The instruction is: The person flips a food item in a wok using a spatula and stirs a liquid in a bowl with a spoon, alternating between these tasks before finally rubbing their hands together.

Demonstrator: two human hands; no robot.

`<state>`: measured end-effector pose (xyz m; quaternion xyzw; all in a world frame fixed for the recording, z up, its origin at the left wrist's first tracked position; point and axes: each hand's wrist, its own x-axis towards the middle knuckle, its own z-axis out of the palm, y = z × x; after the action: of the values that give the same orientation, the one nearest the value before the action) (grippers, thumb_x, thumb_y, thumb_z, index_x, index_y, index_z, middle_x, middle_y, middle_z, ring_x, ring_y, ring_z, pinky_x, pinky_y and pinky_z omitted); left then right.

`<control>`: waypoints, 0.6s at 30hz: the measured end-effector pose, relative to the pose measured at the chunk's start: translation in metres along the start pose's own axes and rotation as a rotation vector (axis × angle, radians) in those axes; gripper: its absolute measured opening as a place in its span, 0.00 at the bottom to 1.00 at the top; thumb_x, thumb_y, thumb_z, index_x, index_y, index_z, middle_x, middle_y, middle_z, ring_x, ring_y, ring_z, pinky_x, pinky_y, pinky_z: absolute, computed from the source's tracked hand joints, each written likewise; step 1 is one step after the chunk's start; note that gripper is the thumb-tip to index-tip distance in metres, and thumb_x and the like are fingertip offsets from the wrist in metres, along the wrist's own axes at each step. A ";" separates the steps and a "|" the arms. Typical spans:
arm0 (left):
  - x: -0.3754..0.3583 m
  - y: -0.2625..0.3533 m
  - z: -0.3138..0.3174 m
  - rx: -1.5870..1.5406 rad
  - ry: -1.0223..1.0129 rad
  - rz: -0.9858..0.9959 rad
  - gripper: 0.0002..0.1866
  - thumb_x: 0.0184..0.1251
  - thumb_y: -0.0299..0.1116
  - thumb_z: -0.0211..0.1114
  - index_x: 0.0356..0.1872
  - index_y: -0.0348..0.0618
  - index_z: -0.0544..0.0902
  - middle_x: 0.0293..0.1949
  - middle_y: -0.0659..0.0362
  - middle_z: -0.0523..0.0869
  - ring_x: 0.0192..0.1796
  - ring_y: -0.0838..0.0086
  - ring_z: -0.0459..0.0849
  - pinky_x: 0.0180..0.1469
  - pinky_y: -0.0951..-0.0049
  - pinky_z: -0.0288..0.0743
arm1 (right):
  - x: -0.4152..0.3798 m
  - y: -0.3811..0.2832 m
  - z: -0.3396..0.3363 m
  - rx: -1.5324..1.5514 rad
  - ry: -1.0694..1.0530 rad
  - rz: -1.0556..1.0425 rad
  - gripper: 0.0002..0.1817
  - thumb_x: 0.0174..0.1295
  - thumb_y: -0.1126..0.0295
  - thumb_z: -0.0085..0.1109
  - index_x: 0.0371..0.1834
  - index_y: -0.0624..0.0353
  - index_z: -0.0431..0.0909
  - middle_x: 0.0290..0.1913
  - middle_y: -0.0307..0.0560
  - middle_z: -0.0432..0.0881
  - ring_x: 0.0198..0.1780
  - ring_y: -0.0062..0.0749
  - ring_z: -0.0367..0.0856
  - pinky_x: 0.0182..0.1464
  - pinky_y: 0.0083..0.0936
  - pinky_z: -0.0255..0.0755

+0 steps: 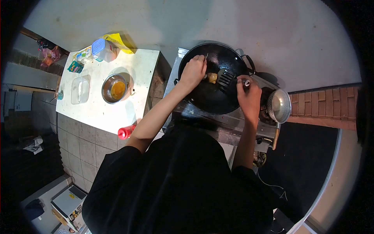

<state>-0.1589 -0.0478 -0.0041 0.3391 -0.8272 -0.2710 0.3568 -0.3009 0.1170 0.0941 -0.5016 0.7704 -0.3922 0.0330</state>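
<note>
In the head view, a black wok (206, 99) sits on the stove. My right hand (249, 95) is closed round the handle of a black slotted spatula (225, 78), its blade lying against the inside of the wok. Left of the blade is a small golden-brown piece of food (212, 78). My left hand (194, 72) is closed over the left part of the wok on a thin, pale metal utensil. One end of it sticks up past the fingers and the other is beside the food; I cannot tell whether it is a spoon or a fork.
A silver saucepan (279, 106) with a wooden handle stands right of the wok. On the white table (97, 119) are a metal bowl (113, 89) with yellow-orange liquid, a clear plastic container (80, 89), a blue-lidded tub (103, 50) and packets. A red-capped bottle (125, 132) is by my left forearm.
</note>
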 end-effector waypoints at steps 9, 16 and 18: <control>0.001 0.006 -0.001 -0.021 0.007 -0.011 0.08 0.72 0.28 0.57 0.38 0.32 0.79 0.38 0.40 0.84 0.41 0.42 0.84 0.43 0.49 0.80 | 0.001 0.002 -0.002 -0.003 -0.010 0.026 0.07 0.65 0.73 0.61 0.42 0.65 0.83 0.33 0.53 0.84 0.29 0.30 0.79 0.37 0.26 0.74; 0.003 0.006 0.002 -0.069 -0.003 -0.039 0.07 0.72 0.27 0.58 0.38 0.31 0.79 0.38 0.40 0.84 0.41 0.41 0.83 0.44 0.48 0.78 | 0.000 0.005 -0.003 0.012 0.005 0.018 0.07 0.65 0.74 0.62 0.43 0.65 0.84 0.35 0.54 0.85 0.29 0.31 0.80 0.37 0.27 0.74; 0.003 0.006 0.001 -0.032 -0.010 -0.019 0.08 0.72 0.29 0.57 0.38 0.32 0.79 0.39 0.40 0.84 0.41 0.41 0.84 0.43 0.49 0.80 | 0.000 0.005 -0.002 0.019 0.010 0.026 0.07 0.65 0.74 0.61 0.43 0.66 0.84 0.35 0.54 0.85 0.29 0.31 0.80 0.37 0.27 0.74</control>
<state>-0.1636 -0.0460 0.0006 0.3399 -0.8212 -0.2895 0.3553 -0.3061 0.1191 0.0923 -0.4891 0.7733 -0.4016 0.0394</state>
